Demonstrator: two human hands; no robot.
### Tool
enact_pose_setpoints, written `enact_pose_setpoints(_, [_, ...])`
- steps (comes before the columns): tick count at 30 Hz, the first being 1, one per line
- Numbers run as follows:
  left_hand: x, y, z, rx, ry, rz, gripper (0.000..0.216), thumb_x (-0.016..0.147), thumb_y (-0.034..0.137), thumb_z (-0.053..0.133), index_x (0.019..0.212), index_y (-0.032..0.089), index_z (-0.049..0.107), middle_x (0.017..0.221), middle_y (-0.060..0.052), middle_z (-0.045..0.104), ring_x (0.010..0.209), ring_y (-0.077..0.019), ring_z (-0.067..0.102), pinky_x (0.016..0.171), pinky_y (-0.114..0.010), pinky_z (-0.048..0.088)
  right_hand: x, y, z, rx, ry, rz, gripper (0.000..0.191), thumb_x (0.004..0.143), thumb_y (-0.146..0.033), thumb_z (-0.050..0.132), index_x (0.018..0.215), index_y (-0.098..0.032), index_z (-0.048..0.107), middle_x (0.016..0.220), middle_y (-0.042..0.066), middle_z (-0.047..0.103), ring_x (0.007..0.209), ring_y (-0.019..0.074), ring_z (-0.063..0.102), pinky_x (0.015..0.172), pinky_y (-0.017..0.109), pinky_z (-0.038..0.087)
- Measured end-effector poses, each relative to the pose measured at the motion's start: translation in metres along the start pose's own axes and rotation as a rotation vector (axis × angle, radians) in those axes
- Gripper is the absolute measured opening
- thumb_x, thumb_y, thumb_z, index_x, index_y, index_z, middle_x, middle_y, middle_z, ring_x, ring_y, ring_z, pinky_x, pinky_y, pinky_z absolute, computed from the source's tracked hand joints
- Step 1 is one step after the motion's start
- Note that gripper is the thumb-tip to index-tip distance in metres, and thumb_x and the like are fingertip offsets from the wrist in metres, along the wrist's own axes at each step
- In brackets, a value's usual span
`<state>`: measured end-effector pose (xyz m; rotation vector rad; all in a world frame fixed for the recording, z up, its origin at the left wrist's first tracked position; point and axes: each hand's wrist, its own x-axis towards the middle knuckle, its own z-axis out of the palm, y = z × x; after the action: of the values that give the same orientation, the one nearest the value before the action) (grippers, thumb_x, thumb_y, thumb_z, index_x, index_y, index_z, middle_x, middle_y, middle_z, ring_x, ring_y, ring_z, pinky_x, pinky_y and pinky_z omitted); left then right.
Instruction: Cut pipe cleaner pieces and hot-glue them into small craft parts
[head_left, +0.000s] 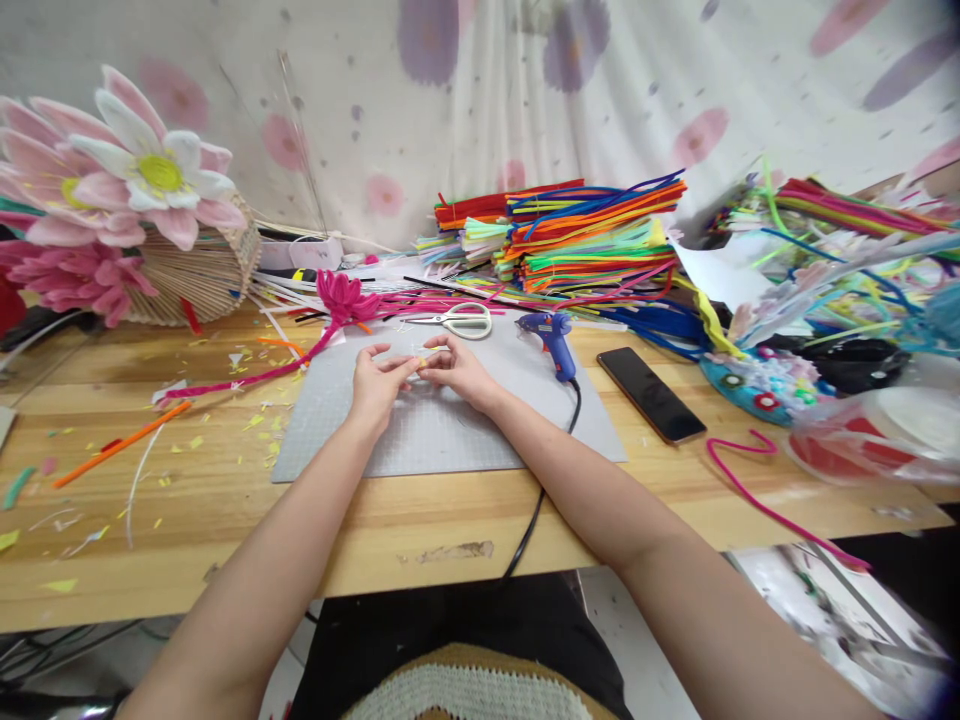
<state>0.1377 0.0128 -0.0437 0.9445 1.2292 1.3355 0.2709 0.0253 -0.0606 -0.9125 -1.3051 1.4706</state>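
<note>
Both my hands meet over the grey cutting mat (450, 440) on the wooden table. My left hand (375, 383) and my right hand (459, 370) pinch a tiny yellow piece (422, 362) between their fingertips; its exact nature is too small to tell. A thin white strand seems to run between the fingers. Just beyond my hands lie white-handled scissors (457, 320), and a pink pipe-cleaner flower (341, 297) with a long pink stem lies to the left. A blue glue gun (553, 340) rests on the mat to the right.
A black phone (650, 393) lies right of the mat. Stacks of coloured pipe cleaners (585, 235) fill the back, more clutter at the right. Large pink paper flowers (112, 190) stand far left. An orange pipe cleaner (120, 443) and scraps litter the table's left.
</note>
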Motion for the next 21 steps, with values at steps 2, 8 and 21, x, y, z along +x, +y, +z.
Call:
enact_pose_setpoints(2, [0.0004,-0.0005,-0.0001,0.003,0.010,0.004,0.057,0.050,0.020,0.075,0.093,0.019,0.038,0.072,0.000,0.064,0.059,-0.0119,0.060,0.049,-0.020,0.040,0.0002,0.0000,0.0001,0.006,-0.011,-0.002,0.049,0.055,-0.022,0.070,0.094,-0.021,0.041,0.065,-0.007,0.060,0.056,0.0077,0.053,0.052,0.020,0.040])
enact_pose_setpoints(8, [0.0017,-0.0032,0.0002,-0.012,0.002,-0.011,0.060,0.049,0.018,0.076,0.093,0.020,0.037,0.070,0.002,0.063,0.057,-0.0106,0.059,0.053,-0.022,0.045,0.0012,0.0015,0.0000,0.002,-0.020,-0.015,0.047,0.057,-0.021,0.069,0.094,-0.022,0.041,0.066,-0.007,0.061,0.057,0.0082,0.054,0.053,0.021,0.041])
enact_pose_setpoints(21, [0.0002,-0.0024,0.0014,-0.008,-0.039,0.027,0.061,0.046,0.019,0.077,0.094,0.018,0.040,0.066,0.003,0.062,0.058,-0.0102,0.059,0.060,-0.024,0.047,0.0025,0.0039,0.0001,-0.043,0.039,-0.016,0.044,0.056,-0.023,0.068,0.091,-0.020,0.043,0.062,-0.007,0.058,0.051,0.0073,0.051,0.050,0.021,0.038])
